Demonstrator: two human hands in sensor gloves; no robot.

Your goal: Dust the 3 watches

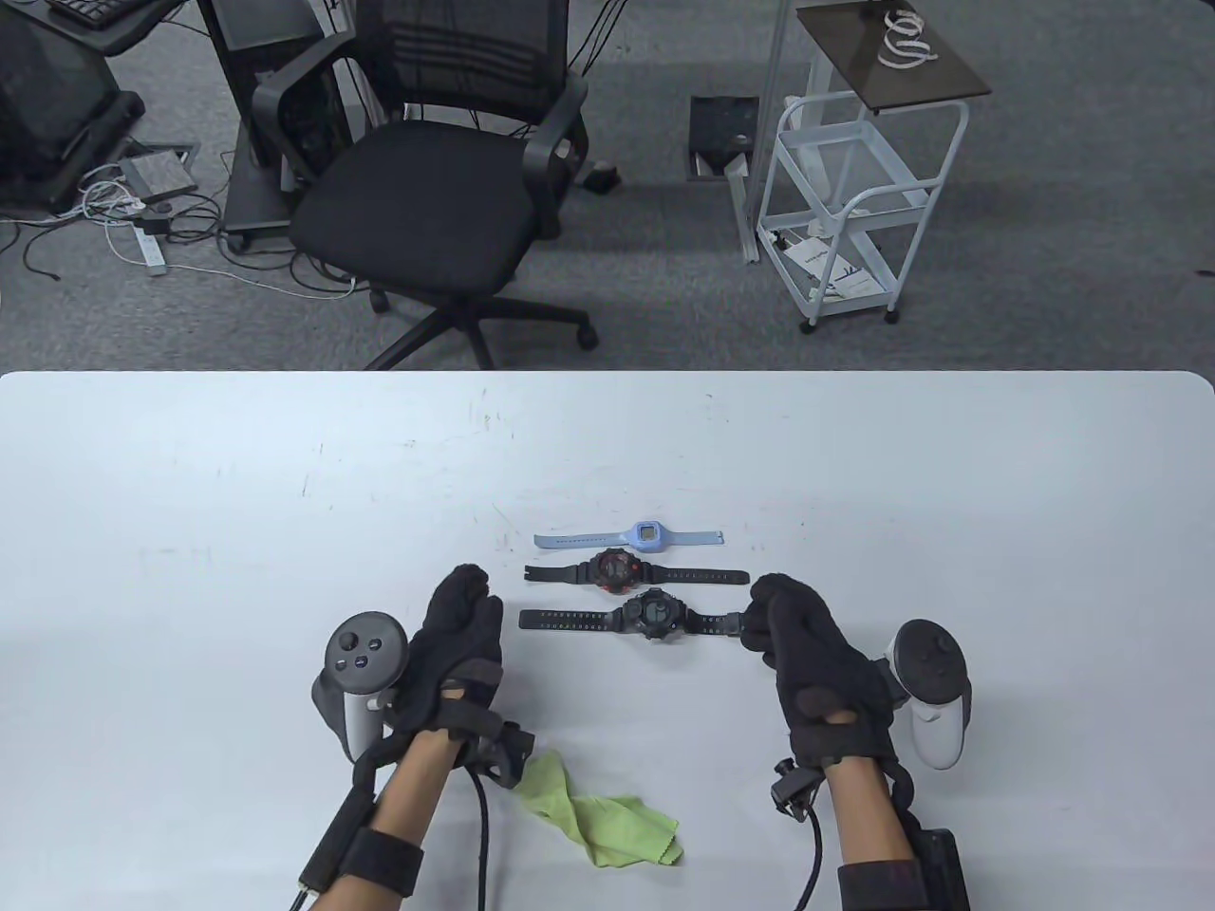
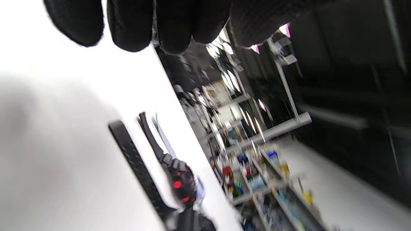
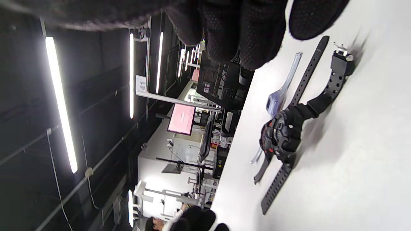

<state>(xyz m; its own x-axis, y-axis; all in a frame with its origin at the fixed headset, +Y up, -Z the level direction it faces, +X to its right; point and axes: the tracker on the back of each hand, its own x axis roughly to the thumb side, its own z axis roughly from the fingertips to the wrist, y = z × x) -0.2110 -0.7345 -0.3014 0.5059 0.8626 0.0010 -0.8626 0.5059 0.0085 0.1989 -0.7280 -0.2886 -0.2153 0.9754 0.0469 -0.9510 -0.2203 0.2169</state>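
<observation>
your left hand (image 1: 456, 645) hovers loosely curled, empty; your right hand (image 1: 807, 655) looks to touch the black watch (image 1: 650, 615) strap end, grip unclear; green cloth (image 1: 598, 816) lies on the table (image 1: 190, 531)

white table (image 1: 190, 493), scuffed surface, rounded far corners. beyond far edge, grey carpet floor (image 1: 664, 285). black mesh office chair (image 1: 437, 180) on castors, facing table. right of chair, white wire trolley (image 1: 845, 218) with papers on lower shelf; above it dark tabletop (image 1: 892, 52) with coiled white cable. floor hatch (image 1: 723, 133) between chair and trolley. far left: power strip (image 1: 150, 249) with tangled cables, dark desk with keyboard (image 1: 85, 9).
</observation>
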